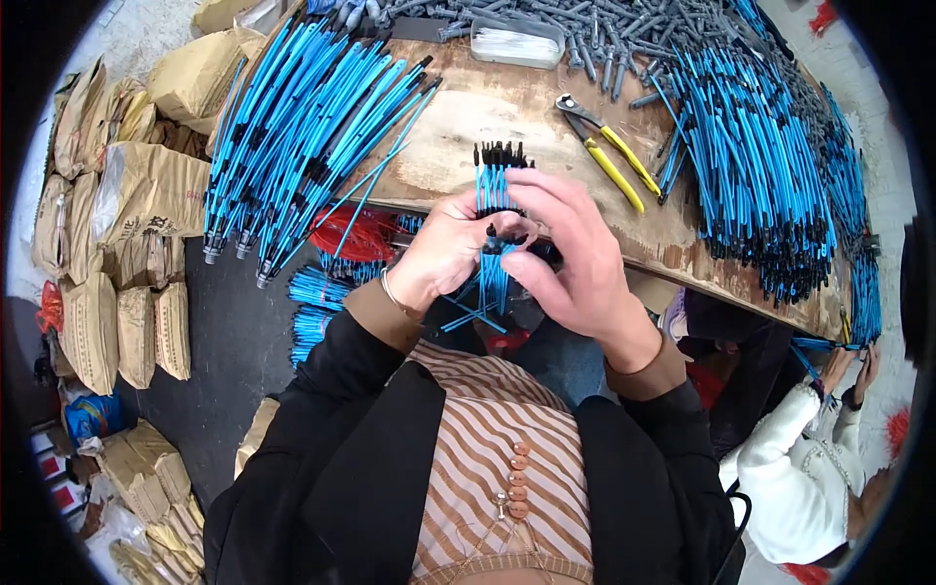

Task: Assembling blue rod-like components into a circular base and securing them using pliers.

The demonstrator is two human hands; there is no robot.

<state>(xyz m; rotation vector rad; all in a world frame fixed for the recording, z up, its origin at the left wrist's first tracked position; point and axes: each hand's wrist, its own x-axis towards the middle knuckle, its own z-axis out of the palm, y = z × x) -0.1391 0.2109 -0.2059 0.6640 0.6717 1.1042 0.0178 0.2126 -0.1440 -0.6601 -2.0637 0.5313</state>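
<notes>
In front of my chest is a small bundle of thin blue sticks with black ends (494,283), upright, its black tips at the top and a few sticks splayed crosswise at the bottom. My left hand (444,244) is closed round the middle of this bundle from the left. On the other side, my right hand (580,253) curves toward it with thumb and fingers apart, fingertips beside the sticks. Something dark shows round the bundle between my hands; fingers partly cover it, and I cannot tell what it is.
On the wooden table (439,161) lie large heaps of blue sticks left (302,136) and right (760,175), yellow-handled pincers (614,156), a clear tray (517,45) and grey plastic plugs (624,29). Brown paper packages (151,195) stand left. A person in white (795,468) works at right.
</notes>
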